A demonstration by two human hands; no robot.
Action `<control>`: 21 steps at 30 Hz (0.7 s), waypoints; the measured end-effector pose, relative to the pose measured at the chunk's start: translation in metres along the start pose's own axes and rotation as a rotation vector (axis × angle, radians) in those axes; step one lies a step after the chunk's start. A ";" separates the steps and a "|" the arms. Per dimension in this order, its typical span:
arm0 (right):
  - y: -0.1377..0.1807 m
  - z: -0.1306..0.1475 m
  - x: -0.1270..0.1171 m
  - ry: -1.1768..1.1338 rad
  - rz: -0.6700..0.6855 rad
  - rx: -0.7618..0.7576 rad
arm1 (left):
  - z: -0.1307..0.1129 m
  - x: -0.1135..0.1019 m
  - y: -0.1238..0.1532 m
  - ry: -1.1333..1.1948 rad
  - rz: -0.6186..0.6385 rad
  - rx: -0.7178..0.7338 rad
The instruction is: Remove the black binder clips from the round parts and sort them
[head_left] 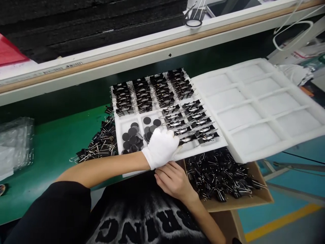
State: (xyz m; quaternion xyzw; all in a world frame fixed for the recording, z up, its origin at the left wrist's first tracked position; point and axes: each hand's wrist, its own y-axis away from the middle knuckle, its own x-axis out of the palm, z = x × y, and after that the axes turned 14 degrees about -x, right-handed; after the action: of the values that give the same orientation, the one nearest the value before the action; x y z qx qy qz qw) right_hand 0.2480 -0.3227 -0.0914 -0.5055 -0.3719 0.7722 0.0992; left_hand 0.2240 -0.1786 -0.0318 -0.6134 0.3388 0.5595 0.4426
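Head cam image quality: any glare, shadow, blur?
Head view: gloved left hand and the white tray at right look pale, with little texture; head view: glints on the plastic bags; head view: shadow under the shelf; head view: clutter at the right edge looks soft.

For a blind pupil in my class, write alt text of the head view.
A white-gloved left hand reaches over a sectioned white tray of black binder clips and dark discs; the bare right hand is at the tray's near edge. A second white tray lies to the right, a cardboard box of loose clips nearby.
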 end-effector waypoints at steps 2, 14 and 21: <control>0.002 -0.001 0.000 0.001 -0.011 -0.001 | -0.003 0.010 -0.001 -0.013 -0.013 -0.028; 0.007 -0.016 -0.007 0.287 -0.130 0.166 | 0.103 -0.034 0.017 -0.053 0.015 -0.196; 0.025 -0.074 -0.064 0.677 0.162 0.306 | 0.158 -0.034 0.037 -0.178 0.169 -0.220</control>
State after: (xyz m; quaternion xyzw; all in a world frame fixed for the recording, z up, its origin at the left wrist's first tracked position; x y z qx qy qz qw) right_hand 0.3465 -0.3393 -0.0781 -0.7389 -0.1572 0.6136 0.2297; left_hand 0.1241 -0.0492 -0.0015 -0.5754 0.2851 0.6807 0.3524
